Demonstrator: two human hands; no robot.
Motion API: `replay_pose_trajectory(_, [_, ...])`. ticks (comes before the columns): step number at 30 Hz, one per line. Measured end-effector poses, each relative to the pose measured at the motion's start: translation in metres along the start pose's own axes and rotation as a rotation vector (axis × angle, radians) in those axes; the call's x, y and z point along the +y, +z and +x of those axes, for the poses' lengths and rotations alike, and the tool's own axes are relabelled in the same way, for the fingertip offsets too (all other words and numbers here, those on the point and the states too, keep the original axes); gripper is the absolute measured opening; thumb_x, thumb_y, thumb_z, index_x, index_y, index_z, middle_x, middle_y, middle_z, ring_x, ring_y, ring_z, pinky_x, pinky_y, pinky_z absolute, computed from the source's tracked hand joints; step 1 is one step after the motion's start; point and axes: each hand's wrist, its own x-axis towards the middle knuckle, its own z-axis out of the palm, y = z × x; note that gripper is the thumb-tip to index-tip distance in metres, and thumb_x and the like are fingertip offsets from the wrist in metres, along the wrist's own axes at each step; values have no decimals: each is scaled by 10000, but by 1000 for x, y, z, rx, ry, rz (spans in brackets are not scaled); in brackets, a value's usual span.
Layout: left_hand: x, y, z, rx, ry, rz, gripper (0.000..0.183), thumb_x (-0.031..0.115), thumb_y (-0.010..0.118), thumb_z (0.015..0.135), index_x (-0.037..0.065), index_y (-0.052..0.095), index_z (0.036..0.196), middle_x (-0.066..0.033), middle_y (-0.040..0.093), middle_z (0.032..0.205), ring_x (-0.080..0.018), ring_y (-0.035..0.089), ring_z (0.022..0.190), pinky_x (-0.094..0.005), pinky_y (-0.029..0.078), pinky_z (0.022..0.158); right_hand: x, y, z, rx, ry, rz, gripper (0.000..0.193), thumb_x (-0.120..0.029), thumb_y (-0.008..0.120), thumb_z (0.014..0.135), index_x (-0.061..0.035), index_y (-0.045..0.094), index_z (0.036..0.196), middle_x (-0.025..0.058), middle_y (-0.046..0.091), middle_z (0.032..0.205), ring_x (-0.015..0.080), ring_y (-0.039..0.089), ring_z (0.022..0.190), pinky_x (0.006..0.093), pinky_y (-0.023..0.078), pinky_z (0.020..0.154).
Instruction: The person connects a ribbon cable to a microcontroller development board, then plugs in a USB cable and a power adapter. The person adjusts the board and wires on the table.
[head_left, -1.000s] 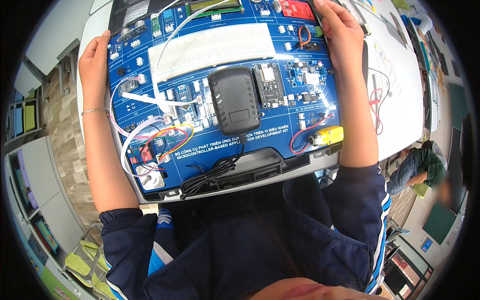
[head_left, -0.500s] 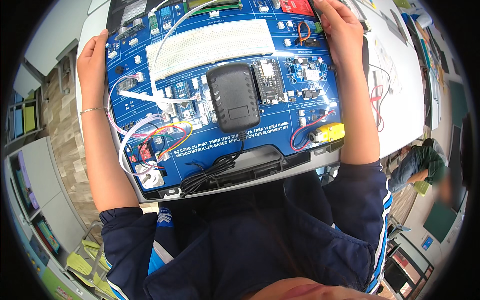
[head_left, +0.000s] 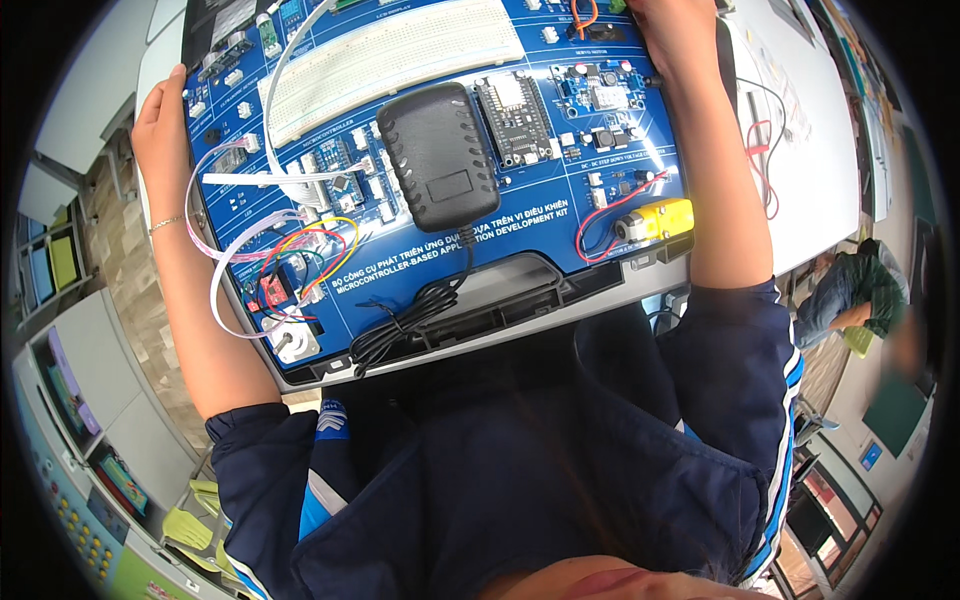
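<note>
A blue electronics development kit board (head_left: 540,240) in a grey and black case lies in front of me, its right side angled away. My left hand (head_left: 163,125) is closed around its left edge, with the fingers partly hidden. At the far right edge my right hand (head_left: 682,40) grips the case, its fingertips cut off by the picture's top. A black power adapter (head_left: 440,155) rests on the board, its cable bundle (head_left: 405,325) hanging over the near handle. The board also bears a white breadboard (head_left: 390,65), a yellow gear motor (head_left: 657,222) and a white-based motor (head_left: 293,340).
Loose white ribbon cables (head_left: 235,180) and coloured jumper wires (head_left: 340,245) loop over the board's left side. The kit is on a white table (head_left: 815,190) with a red and black wire (head_left: 765,165) at right. Green chairs (head_left: 187,530) stand lower left; another person (head_left: 860,290) sits at right.
In the picture, the kit has shifted left and upward and turned slightly counterclockwise, with both hands still on its edges. The adapter has moved along with it.
</note>
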Motion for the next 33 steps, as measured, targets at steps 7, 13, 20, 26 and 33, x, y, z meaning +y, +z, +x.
replay_pose_trajectory(7, [9, -3, -6, 23, 10, -7, 308, 309, 686, 987, 11, 762, 1007, 14, 720, 865, -36, 604, 774, -190, 453, 748, 1, 3, 2, -8, -11, 25, 119, -150, 743, 945, -33, 723, 955, -45, 633, 744, 28, 499, 612, 185, 371, 559])
replay_pose_trajectory(13, [10, -2, -6, 51, 36, 56, 300, 310, 687, 990, 23, 771, 1014, 18, 712, 856, -31, 595, 773, -178, 436, 734, 2, 1, 1, -24, -11, 7, 122, -154, 747, 935, -36, 721, 921, -39, 637, 742, 33, 496, 607, 187, 366, 562])
replay_pose_trajectory(20, [3, -4, 0, 45, 70, 34, 294, 300, 695, 986, 20, 775, 1028, 22, 706, 848, -32, 587, 759, -174, 429, 715, -1, 3, 0, -45, -25, 8, 108, -128, 763, 910, -41, 709, 875, -34, 636, 724, 32, 494, 592, 185, 364, 552])
replay_pose_trajectory(26, [6, -4, -1, 56, 80, 54, 279, 292, 709, 978, 21, 771, 997, 22, 702, 839, -30, 580, 744, -173, 425, 695, -1, 3, 1, -51, -18, 13, 152, -110, 770, 902, -71, 663, 801, -45, 612, 690, 32, 477, 563, 188, 349, 528])
replay_pose_trajectory(33, [7, -1, -4, 63, 64, 21, 269, 291, 713, 976, 29, 772, 980, 26, 702, 844, -30, 578, 742, -172, 423, 696, 0, 3, 1, -65, -22, 24, 166, -122, 778, 903, -82, 656, 798, -53, 599, 682, 27, 467, 558, 182, 339, 523])
